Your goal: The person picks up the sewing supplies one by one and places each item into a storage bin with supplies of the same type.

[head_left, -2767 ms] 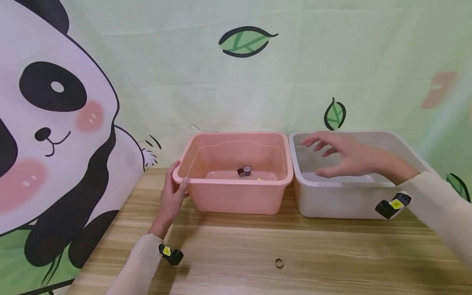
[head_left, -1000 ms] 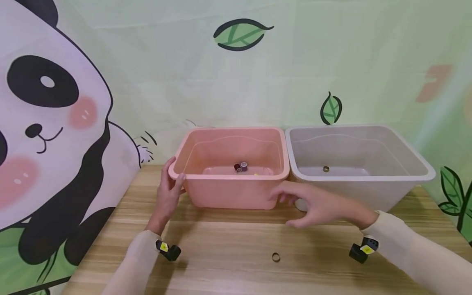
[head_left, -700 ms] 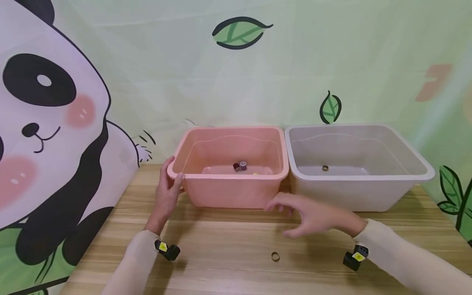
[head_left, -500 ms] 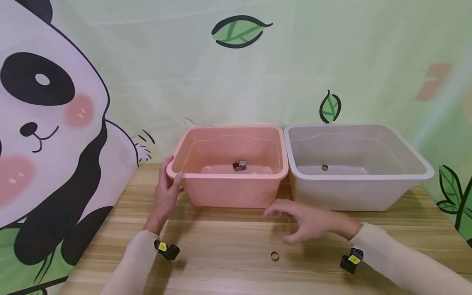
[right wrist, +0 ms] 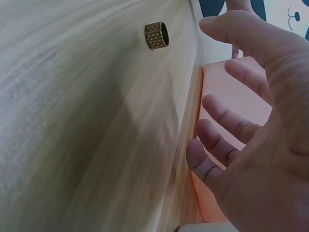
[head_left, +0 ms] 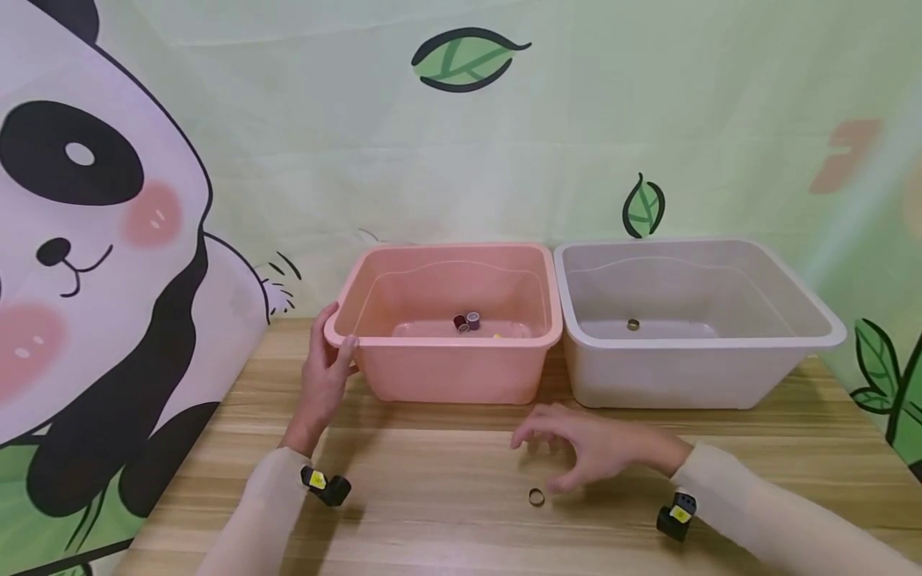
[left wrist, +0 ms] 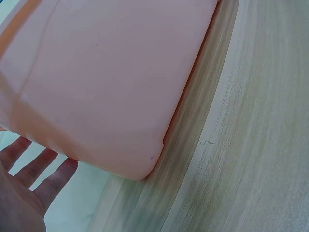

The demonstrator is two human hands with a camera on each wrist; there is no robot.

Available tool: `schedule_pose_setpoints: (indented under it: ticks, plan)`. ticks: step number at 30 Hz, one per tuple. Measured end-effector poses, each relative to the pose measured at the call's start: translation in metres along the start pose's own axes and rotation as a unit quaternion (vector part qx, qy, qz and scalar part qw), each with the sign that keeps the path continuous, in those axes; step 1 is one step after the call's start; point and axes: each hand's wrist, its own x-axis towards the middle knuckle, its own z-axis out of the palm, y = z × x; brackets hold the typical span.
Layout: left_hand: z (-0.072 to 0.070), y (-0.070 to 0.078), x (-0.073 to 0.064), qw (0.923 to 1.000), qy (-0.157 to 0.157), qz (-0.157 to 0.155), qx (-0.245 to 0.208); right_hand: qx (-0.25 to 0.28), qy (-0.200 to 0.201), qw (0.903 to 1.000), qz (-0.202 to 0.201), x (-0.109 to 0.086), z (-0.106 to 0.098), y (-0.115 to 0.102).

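Note:
In the head view my left hand (head_left: 324,380) holds the left front corner of the pink plastic basin (head_left: 454,372), with the thumb at the rim. Its fingers show against the basin's outer wall in the left wrist view. My right hand (head_left: 587,442) hovers over the wooden table, fingers spread and bent, holding nothing. Just beyond its thumb, to the left, a small bronze-coloured ring (head_left: 536,497) lies on the table. The right wrist view shows the ring (right wrist: 157,35) with a dotted pattern, apart from the fingers.
A grey-white basin (head_left: 691,376) stands right of the pink one, with a similar small ring (head_left: 633,325) inside. Small spool-like pieces, dark red (head_left: 461,323) and lavender (head_left: 472,320), lie in the pink basin beside a yellow bit (head_left: 498,336). A panda-printed cloth (head_left: 461,184) hangs behind.
My right hand has moved from above the grey-white basin down and left, close to the ring on the table. My left hand stays on the pink basin. The view has shifted slightly.

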Motion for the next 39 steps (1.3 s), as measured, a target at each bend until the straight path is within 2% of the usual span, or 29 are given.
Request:
schedule_pose_setpoints:
  ticks: [8, 15, 22, 39]
  plan:
    - [0.000, -0.001, 0.001, 1.0000, -0.002, 0.001, -0.002, -0.011, -0.036, 0.9990, 0.026, -0.001, 0.010, 0.007]
    - [0.001, 0.000, 0.001, 1.0000, -0.003, 0.000, -0.002, -0.012, -0.044, 0.9981, 0.040, 0.000, 0.013, 0.007]
    - [0.001, 0.002, 0.000, 1.0000, -0.004, 0.001, -0.007, -0.035, -0.031, 0.9983, 0.035, 0.002, 0.017, 0.006]
    - [0.000, -0.001, 0.001, 0.9999, -0.003, 0.011, -0.013, -0.047, 0.005, 0.9989, 0.008, 0.011, 0.028, 0.012]
